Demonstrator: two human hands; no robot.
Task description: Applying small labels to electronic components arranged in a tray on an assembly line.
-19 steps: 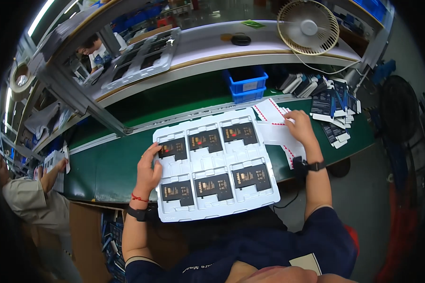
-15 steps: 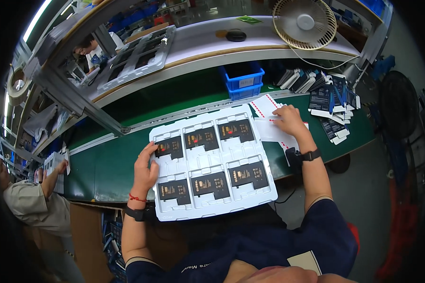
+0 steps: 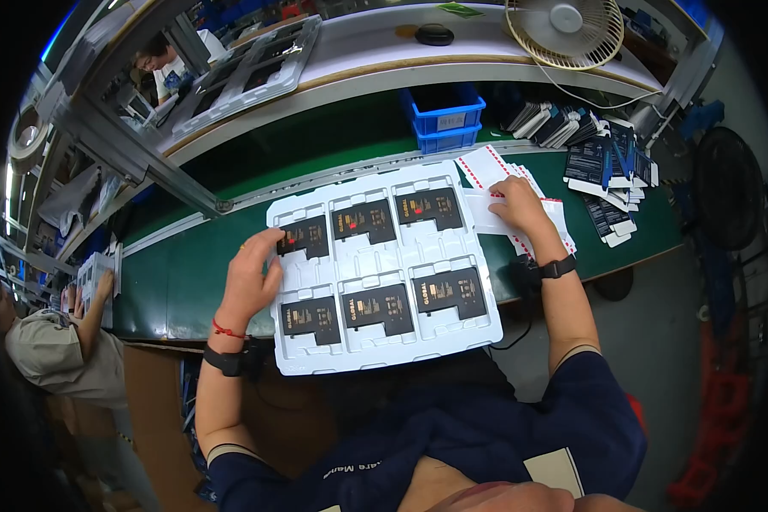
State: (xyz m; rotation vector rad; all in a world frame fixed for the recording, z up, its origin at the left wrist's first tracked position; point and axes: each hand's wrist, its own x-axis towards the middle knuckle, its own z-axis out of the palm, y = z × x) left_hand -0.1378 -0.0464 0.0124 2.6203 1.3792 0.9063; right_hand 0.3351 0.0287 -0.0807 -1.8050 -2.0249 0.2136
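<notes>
Your left grip (image 3: 249, 277) lies loosely spread at the left edge of the white six-pocket plastic tray (image 3: 369, 266); your curled right grip (image 3: 520, 205) is over the red-edged white paper sheets (image 3: 486, 169) beside the tray's right edge, pinching or not, I cannot tell. It sits nearer the tray than before, seemingly settling there; six notched black battery packs (image 3: 378, 309) stay in the tray's pockets.

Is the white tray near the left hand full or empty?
The white tray is full: each large pocket holds a flat black piece.
</notes>
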